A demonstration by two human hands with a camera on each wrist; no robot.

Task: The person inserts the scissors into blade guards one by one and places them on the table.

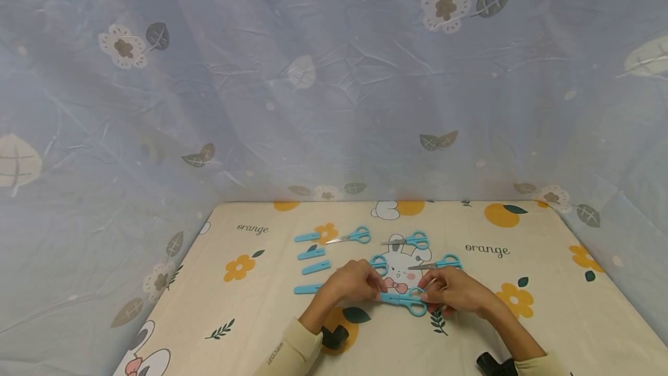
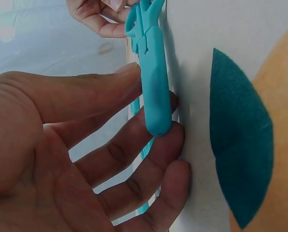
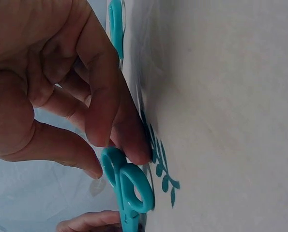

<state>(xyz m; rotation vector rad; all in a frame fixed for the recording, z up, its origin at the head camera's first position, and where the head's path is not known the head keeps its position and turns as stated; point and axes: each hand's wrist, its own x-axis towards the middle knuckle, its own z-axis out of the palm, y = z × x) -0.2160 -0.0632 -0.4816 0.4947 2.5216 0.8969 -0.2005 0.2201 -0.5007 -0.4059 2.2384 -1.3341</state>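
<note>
Left of the left hand [image 1: 357, 280] and right of the right hand [image 1: 461, 292], printed cloth [image 1: 250, 329] ran well out to its edges; beyond both, it met pale floral sheeting [image 1: 334, 132]. Between the hands were capped scissors [image 1: 402, 301], the left pinching their cap [image 2: 156, 87], the right at the handles (gripping or merely touching, I couldn't tell). Four other scissors [image 1: 410, 241] lay in the way beyond the hands, four loose caps [image 1: 316, 267] left of them.

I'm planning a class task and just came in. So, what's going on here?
A person holds blue scissors with the cover on: the left grip pinches the cover, the right grip holds the handles. Four loose covers lie to the left. Beyond lie three bare-bladed scissors and a fourth pair partly hidden by the left grip.
</note>
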